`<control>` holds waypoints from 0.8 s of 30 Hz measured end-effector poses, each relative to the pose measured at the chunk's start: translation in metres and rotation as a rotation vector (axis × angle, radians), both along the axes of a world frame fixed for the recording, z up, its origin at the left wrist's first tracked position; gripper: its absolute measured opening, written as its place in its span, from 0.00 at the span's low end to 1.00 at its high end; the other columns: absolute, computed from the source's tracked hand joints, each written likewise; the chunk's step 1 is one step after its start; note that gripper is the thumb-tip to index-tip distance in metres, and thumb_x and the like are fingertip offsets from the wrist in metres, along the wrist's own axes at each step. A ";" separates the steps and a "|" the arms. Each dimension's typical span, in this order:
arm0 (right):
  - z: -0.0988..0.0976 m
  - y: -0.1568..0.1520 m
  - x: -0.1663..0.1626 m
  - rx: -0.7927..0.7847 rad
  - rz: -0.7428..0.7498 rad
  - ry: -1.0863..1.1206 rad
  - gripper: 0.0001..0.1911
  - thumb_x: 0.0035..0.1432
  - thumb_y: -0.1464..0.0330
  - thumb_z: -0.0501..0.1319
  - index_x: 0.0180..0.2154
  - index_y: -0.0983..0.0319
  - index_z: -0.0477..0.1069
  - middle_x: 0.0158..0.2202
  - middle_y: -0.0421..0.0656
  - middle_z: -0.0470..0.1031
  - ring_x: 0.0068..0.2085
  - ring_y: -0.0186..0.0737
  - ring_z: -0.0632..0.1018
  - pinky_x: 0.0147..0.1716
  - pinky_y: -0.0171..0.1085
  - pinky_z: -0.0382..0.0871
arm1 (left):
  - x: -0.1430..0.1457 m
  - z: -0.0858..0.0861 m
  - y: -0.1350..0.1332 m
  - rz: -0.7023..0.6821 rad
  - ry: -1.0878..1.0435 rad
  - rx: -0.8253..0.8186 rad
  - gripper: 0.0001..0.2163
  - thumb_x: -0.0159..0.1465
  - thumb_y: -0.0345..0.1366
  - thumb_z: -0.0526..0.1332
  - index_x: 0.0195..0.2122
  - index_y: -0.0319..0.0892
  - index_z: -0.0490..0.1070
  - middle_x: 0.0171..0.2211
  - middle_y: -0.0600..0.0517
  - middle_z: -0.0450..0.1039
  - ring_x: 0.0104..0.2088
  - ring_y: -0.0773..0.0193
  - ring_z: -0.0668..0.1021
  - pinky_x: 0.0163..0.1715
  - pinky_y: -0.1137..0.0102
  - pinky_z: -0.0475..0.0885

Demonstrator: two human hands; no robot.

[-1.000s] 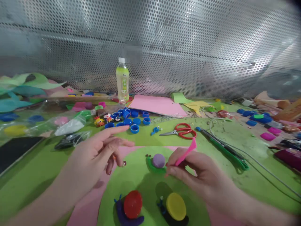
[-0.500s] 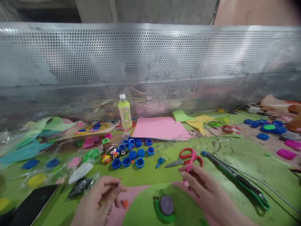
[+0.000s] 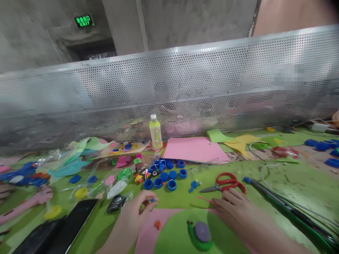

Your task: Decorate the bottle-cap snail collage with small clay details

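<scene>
just beyond the pink paper's (image 3: 147,237) far edge, a pink strip (image 3: 204,199) is seen at the fingertips of the right hand (image 3: 235,209), whose fingers are lowered; whether it is pinched cannot be told. a blue bit (image 3: 153,200) is pinched by the left hand (image 3: 136,210). light pressure is advised, so that neither piece is creased or squashed.

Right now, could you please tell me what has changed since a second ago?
The right hand moved away from the green snail toward the scissors, lowering the pink strip. The left hand now pinches a small blue piece. Snail, scissors and bottle stayed put.
</scene>
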State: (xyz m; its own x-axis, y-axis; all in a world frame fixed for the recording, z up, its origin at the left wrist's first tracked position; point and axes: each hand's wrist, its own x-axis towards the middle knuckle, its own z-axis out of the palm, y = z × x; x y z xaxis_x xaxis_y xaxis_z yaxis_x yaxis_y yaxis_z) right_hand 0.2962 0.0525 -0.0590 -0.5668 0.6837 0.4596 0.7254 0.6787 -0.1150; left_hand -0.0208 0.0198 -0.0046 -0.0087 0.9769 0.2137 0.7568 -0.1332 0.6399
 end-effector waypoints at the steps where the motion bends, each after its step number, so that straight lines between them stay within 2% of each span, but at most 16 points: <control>1: -0.001 0.000 0.001 0.022 -0.005 -0.031 0.08 0.65 0.65 0.59 0.40 0.58 0.76 0.34 0.48 0.76 0.39 0.53 0.76 0.39 0.52 0.72 | 0.000 0.001 0.002 -0.020 0.032 0.004 0.07 0.64 0.38 0.57 0.34 0.49 0.75 0.30 0.54 0.81 0.26 0.59 0.80 0.24 0.69 0.72; 4: -0.002 0.001 0.002 0.072 -0.029 -0.094 0.05 0.62 0.66 0.63 0.40 0.57 0.76 0.34 0.46 0.76 0.40 0.54 0.76 0.39 0.52 0.72 | 0.005 0.003 0.012 -0.098 0.164 0.044 0.09 0.65 0.35 0.57 0.34 0.47 0.78 0.32 0.53 0.81 0.32 0.58 0.80 0.31 0.68 0.74; 7: -0.004 0.001 0.000 0.110 -0.062 -0.127 0.02 0.59 0.69 0.65 0.36 0.57 0.76 0.34 0.44 0.76 0.39 0.52 0.76 0.39 0.51 0.72 | 0.014 0.001 0.024 -0.182 0.314 0.092 0.08 0.64 0.34 0.60 0.36 0.45 0.80 0.35 0.50 0.80 0.39 0.56 0.79 0.40 0.63 0.73; 9: -0.006 0.002 -0.001 0.131 -0.076 -0.146 0.02 0.58 0.70 0.66 0.34 0.57 0.76 0.33 0.43 0.76 0.38 0.51 0.76 0.38 0.49 0.72 | 0.021 -0.005 0.031 -0.226 0.412 0.110 0.07 0.63 0.31 0.63 0.39 0.43 0.81 0.35 0.49 0.80 0.39 0.54 0.78 0.41 0.60 0.73; 13: -0.006 0.002 0.000 0.179 -0.100 -0.166 0.02 0.57 0.69 0.67 0.35 0.58 0.76 0.31 0.43 0.75 0.36 0.49 0.76 0.37 0.47 0.72 | 0.019 -0.010 0.035 -0.253 0.557 0.158 0.13 0.61 0.29 0.64 0.47 0.43 0.78 0.37 0.49 0.82 0.40 0.51 0.79 0.42 0.57 0.73; 16: -0.002 0.000 0.004 0.211 -0.124 -0.170 0.05 0.58 0.71 0.63 0.37 0.59 0.76 0.34 0.45 0.76 0.39 0.49 0.75 0.40 0.47 0.71 | -0.007 0.003 0.033 -0.184 0.613 0.225 0.12 0.66 0.34 0.59 0.49 0.48 0.76 0.45 0.51 0.81 0.46 0.53 0.78 0.50 0.56 0.70; 18: 0.004 -0.002 0.005 0.223 -0.144 -0.172 0.06 0.59 0.73 0.61 0.38 0.59 0.76 0.35 0.47 0.76 0.41 0.50 0.75 0.41 0.47 0.70 | -0.032 0.016 0.033 -0.050 0.639 0.271 0.15 0.68 0.37 0.53 0.50 0.43 0.75 0.47 0.45 0.79 0.48 0.48 0.77 0.53 0.52 0.67; 20: 0.009 -0.006 0.006 0.224 -0.157 -0.181 0.07 0.59 0.73 0.60 0.39 0.60 0.76 0.36 0.48 0.76 0.42 0.51 0.75 0.41 0.47 0.70 | -0.056 0.025 0.037 0.086 0.659 0.286 0.20 0.68 0.42 0.50 0.51 0.35 0.73 0.48 0.35 0.76 0.50 0.40 0.75 0.50 0.47 0.67; 21: 0.011 -0.007 0.006 0.222 -0.156 -0.189 0.08 0.60 0.73 0.60 0.40 0.59 0.76 0.36 0.48 0.76 0.42 0.51 0.75 0.41 0.47 0.70 | -0.067 0.027 0.039 0.130 0.666 0.275 0.22 0.67 0.45 0.51 0.50 0.33 0.72 0.45 0.32 0.77 0.47 0.37 0.76 0.46 0.47 0.69; 22: 0.013 -0.009 0.005 0.217 -0.150 -0.201 0.08 0.60 0.73 0.60 0.40 0.59 0.76 0.36 0.48 0.76 0.42 0.51 0.75 0.42 0.48 0.69 | -0.075 0.026 0.042 0.151 0.670 0.253 0.22 0.66 0.47 0.51 0.47 0.33 0.73 0.41 0.33 0.78 0.42 0.38 0.78 0.41 0.49 0.71; 24: 0.016 -0.012 0.005 0.203 -0.118 -0.235 0.11 0.60 0.74 0.60 0.42 0.56 0.76 0.35 0.46 0.76 0.42 0.51 0.75 0.42 0.49 0.69 | -0.086 0.020 0.048 0.129 0.675 0.222 0.20 0.64 0.46 0.52 0.43 0.35 0.74 0.40 0.36 0.78 0.41 0.41 0.79 0.41 0.54 0.72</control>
State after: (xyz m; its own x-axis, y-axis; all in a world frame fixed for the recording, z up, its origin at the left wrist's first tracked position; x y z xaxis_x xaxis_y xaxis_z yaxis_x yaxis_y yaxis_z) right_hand 0.3008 0.0404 -0.0430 -0.5959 0.6587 0.4595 0.7910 0.5804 0.1938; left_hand -0.1071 0.0682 0.0155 0.0828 0.9101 0.4061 0.9961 -0.0885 -0.0049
